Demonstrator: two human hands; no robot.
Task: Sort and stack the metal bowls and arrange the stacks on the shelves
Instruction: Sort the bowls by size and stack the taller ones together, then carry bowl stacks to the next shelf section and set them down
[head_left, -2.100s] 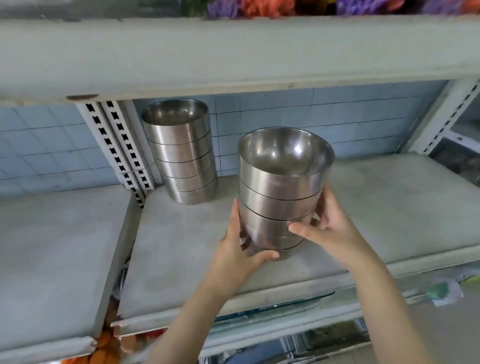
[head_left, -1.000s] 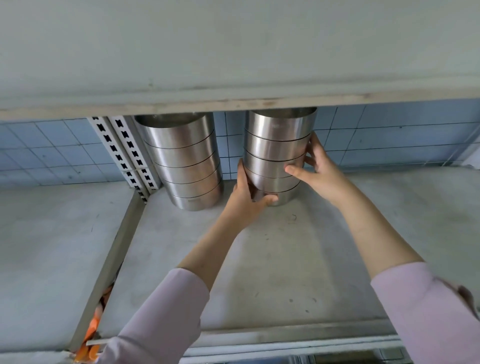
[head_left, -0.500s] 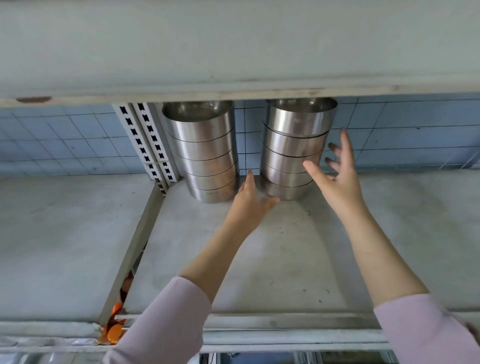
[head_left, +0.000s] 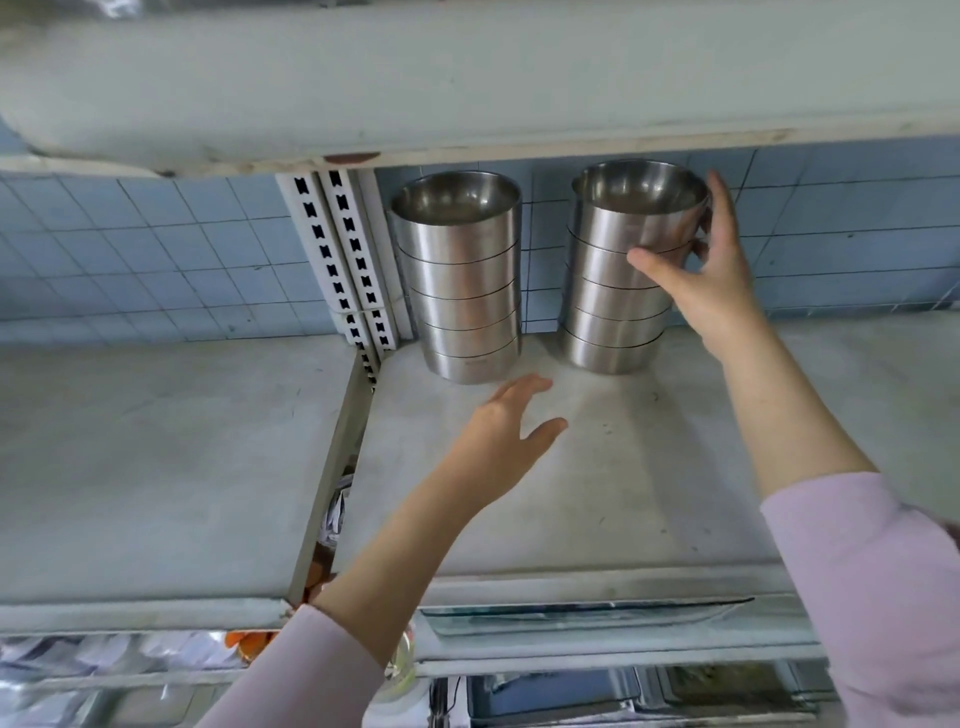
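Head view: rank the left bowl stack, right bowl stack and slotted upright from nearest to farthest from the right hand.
1. right bowl stack: touched by the right hand, whose thumb and fingers wrap its upper bowls.
2. left bowl stack: next over to the left, standing apart.
3. slotted upright: farthest left, at the shelf's back corner.

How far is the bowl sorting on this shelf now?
Done: the left stack of shiny steel bowls stands at the back of the grey shelf. In hand: the right hand grips the right stack of steel bowls beside it; the left hand hovers open. Left: letting go; no loose bowls are visible.
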